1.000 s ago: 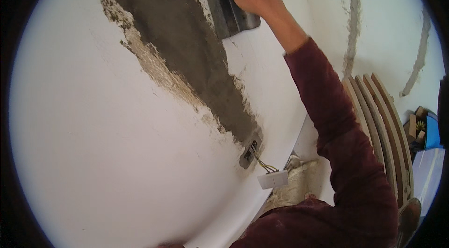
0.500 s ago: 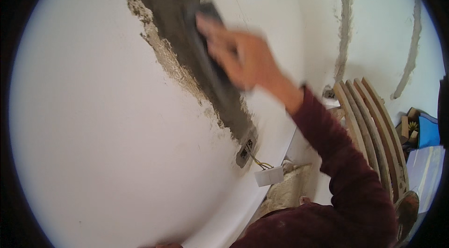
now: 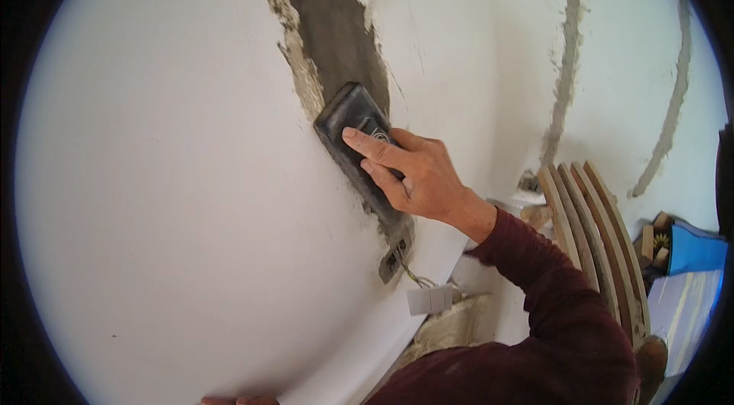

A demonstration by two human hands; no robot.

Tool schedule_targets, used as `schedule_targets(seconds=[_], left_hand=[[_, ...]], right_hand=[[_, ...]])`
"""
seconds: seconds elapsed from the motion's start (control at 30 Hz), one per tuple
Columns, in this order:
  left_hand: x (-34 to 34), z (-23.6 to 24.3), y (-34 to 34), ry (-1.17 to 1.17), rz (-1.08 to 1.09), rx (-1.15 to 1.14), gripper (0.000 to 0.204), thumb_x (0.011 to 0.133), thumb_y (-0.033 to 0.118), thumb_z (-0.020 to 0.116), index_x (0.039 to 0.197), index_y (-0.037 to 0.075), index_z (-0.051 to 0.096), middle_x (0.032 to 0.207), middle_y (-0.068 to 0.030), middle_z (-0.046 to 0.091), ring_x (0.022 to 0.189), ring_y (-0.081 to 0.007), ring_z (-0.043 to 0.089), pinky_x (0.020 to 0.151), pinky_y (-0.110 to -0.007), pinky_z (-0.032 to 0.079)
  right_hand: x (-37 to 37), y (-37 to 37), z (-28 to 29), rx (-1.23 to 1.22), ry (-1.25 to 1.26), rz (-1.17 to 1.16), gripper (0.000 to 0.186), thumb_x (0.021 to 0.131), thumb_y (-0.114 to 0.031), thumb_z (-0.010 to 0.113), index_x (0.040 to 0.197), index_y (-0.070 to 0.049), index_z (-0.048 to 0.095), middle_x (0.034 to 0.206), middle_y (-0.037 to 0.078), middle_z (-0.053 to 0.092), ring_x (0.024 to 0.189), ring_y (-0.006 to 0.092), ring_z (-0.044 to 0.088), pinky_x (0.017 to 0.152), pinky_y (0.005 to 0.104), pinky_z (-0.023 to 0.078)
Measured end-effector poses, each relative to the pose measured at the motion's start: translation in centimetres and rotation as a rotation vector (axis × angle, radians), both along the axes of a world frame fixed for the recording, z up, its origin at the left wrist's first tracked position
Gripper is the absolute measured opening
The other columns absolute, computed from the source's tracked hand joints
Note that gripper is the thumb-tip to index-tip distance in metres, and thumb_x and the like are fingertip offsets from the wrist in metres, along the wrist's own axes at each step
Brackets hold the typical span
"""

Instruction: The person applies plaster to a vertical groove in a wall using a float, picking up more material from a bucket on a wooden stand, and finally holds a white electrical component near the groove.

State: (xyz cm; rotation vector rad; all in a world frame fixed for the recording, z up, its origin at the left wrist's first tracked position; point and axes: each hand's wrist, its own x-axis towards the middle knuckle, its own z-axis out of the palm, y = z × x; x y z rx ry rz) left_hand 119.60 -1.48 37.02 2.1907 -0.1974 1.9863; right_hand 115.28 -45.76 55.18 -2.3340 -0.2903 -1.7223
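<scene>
My right hand (image 3: 417,172) is closed on a black plastering float (image 3: 353,116), its fingers over the top of the tool. The float lies tilted against the white wall (image 3: 176,176), over the lower part of a dark band of wet mortar (image 3: 325,23). Rough, lighter plaster borders the band's left side. Just below the float is a recessed electrical box (image 3: 394,258) with wires coming out. A white switch plate (image 3: 430,300) hangs on those wires. Only a sliver of my left hand (image 3: 241,401) shows by the wall at the bottom edge; its grip is hidden.
Several curved wooden slats (image 3: 592,233) stand to the right of my forearm. Behind them, another wall carries two grey filled channels (image 3: 569,61), with a second electrical box (image 3: 529,182) under one. A blue object (image 3: 697,252) and small wooden pieces are at far right.
My right hand and the float have moved down along the mortar band, closer to the electrical box. The view has shifted a little. More of my left hand's edge shows at the bottom.
</scene>
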Motion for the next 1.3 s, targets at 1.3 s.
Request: schedule_targets(seconds=[1.3], left_hand=[[1.8,-2.6,2.8,0.025,-0.086,-0.061,0.065,0.099,0.054,0.040,0.154,0.020,0.034,0.165,-0.0159,0.011,0.152,-0.0367,0.002,0.121,-0.057,0.005]], right_hand=[[0.2,5.8,-14.6,0.537,0.097,0.114,0.049,0.090,-0.010,0.061,0.139,-0.008,0.056,0.131,0.017,0.062,0.110,0.0333,0.066,0.094,0.0382,0.052]])
